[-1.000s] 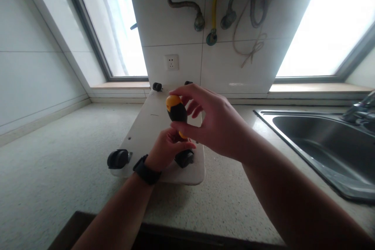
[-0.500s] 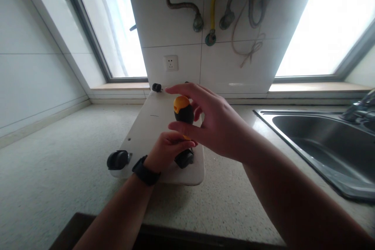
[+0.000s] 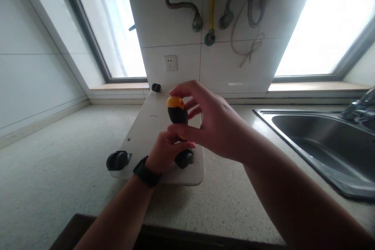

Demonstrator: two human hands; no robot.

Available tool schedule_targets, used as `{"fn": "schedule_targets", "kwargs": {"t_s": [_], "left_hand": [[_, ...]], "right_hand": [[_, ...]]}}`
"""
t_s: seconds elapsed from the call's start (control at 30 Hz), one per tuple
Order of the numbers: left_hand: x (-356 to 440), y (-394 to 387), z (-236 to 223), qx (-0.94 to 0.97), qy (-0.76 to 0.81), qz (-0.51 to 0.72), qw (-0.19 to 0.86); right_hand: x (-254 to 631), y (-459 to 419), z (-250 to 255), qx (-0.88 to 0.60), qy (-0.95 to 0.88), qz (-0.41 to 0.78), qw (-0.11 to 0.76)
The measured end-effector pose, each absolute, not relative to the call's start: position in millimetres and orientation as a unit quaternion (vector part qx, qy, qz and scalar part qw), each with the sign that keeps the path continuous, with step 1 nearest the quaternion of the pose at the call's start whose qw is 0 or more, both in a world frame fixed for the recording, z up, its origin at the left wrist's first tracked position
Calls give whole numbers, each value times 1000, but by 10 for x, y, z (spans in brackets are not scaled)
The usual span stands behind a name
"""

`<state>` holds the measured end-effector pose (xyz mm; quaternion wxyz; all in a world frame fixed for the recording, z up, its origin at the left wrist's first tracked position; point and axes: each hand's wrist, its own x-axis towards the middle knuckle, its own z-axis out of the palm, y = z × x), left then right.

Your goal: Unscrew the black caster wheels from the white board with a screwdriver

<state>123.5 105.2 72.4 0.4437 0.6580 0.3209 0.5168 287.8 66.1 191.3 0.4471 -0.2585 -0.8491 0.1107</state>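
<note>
A black caster [image 3: 117, 161] sits at seven o'clock on the white board [image 3: 143, 129]. The left hand's grip [image 3: 164, 150] curls near the screwdriver [image 3: 177, 115], its hold hidden. The five-o'clock caster [image 3: 183, 159] lies below; from three o'clock the half-curled right hand's grip [image 3: 215, 122] holds the handle.

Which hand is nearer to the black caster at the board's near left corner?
The left. The left hand is to the right of the caster, apart from it; the right hand is farther right, at the black-and-orange handle.
</note>
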Motion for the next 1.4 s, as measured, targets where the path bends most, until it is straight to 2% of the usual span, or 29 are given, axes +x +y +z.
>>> {"fn": "schedule_targets", "kwargs": {"t_s": [0.33,0.9,1.1,1.27,1.4], "left_hand": [[1218,1109,632,656,299,501,479],[1173,1046,712,696,281,445,488],[1174,1063,655,706,281,461,458],[1211,1055,676,686,292,481,461],[1220,1047,692,675,312,490,455]], "right_hand": [[2872,681,1904,-256,-842,86,468],[2944,660,1929,-261,-861,88,428],[2959,661,1930,-270,-858,108,423],[2956,646,1960,-267,-865,65,420],[2945,653,1949,-284,-837,114,453]]}}
